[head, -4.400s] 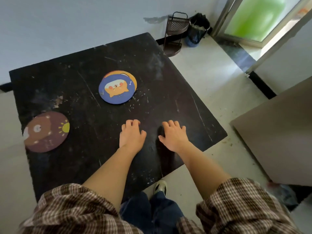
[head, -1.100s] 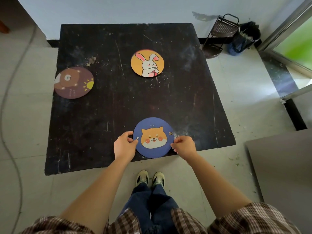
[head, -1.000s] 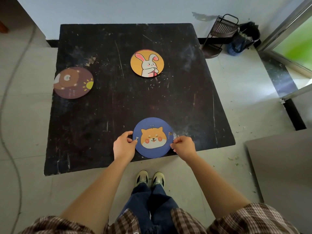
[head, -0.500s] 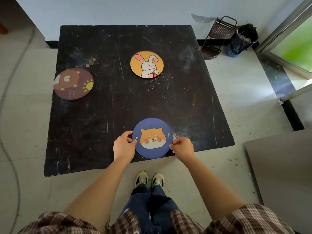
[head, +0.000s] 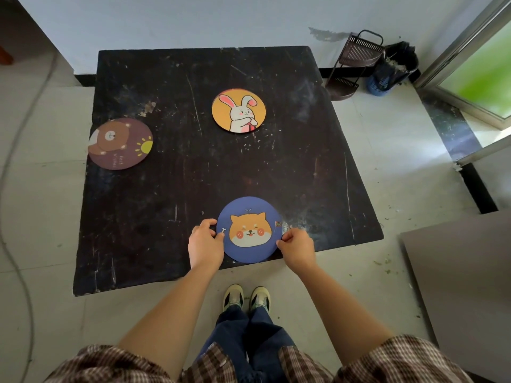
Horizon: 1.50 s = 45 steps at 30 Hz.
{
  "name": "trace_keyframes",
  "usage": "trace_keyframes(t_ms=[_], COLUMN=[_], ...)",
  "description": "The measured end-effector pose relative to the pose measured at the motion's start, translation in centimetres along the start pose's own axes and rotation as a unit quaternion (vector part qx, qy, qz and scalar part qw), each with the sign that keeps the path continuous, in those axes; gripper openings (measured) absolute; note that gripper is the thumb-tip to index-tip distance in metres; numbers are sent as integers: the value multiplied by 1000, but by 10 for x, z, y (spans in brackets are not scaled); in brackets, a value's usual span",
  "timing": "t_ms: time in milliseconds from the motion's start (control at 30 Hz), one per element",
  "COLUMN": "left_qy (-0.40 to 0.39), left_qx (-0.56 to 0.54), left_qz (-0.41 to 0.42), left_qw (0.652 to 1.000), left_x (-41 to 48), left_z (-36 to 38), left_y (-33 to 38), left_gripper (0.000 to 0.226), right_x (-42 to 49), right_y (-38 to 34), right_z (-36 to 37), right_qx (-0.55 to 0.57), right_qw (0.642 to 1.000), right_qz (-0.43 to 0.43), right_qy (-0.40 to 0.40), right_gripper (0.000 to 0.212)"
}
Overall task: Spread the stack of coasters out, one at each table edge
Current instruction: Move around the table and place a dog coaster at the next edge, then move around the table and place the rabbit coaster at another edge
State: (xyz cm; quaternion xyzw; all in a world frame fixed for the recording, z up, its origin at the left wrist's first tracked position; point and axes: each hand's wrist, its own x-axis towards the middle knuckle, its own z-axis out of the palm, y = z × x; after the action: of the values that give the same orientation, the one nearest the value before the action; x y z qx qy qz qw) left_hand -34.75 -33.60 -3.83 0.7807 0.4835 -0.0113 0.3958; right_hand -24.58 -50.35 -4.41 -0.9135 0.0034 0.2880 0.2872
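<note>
A blue dog coaster [head: 249, 229] lies flat at the near edge of the black square table [head: 177, 189]. My left hand [head: 205, 244] pinches its left rim and my right hand [head: 297, 246] pinches its right rim. A brown bear coaster [head: 120, 143] lies at the table's left edge, slightly overhanging it. An orange rabbit coaster [head: 239, 110] lies past the table's middle, toward the far edge.
A dark wire corner rack [head: 354, 64] and a black bin [head: 392, 69] stand on the tiled floor off the table's far right corner. A cable [head: 16, 150] runs across the floor at left. A grey board [head: 459, 286] lies at right.
The blue dog coaster left the stack, exposing the rabbit coaster, and now lies at the near edge between both hands. Over the last second it and my hands barely shifted.
</note>
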Motion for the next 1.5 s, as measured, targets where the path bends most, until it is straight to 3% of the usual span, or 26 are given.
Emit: trace_keyframes(t_ms=[333, 400, 667, 867, 1000, 1133, 1500], left_qy=[-78, -82, -134, -153, -140, -124, -66], left_qx=[86, 108, 237, 236, 272, 273, 216], left_qz=[9, 26, 189, 225, 274, 255, 152], left_qw=[993, 990, 943, 933, 912, 919, 962], left_x=[4, 2, -10, -18, -23, -32, -75], left_z=[-16, -16, 11, 42, 75, 116, 219], left_y=[12, 19, 66, 118, 150, 181, 275], left_gripper=[45, 42, 44, 41, 42, 42, 43], right_x=[-11, -12, -7, 10, 32, 62, 139], right_y=[-12, -13, -6, 8, 24, 51, 110], right_z=[-17, -24, -58, -103, -139, -182, -291], right_qx=[-70, -73, -76, -84, -109, -150, -250], right_qw=[995, 994, 996, 995, 992, 982, 946], right_qz=[-10, -20, -31, -40, -63, -110, -196], right_qy=[-76, -79, -44, -24, -12, -14, -70], right_gripper=[10, 18, 28, 37, 32, 24, 49])
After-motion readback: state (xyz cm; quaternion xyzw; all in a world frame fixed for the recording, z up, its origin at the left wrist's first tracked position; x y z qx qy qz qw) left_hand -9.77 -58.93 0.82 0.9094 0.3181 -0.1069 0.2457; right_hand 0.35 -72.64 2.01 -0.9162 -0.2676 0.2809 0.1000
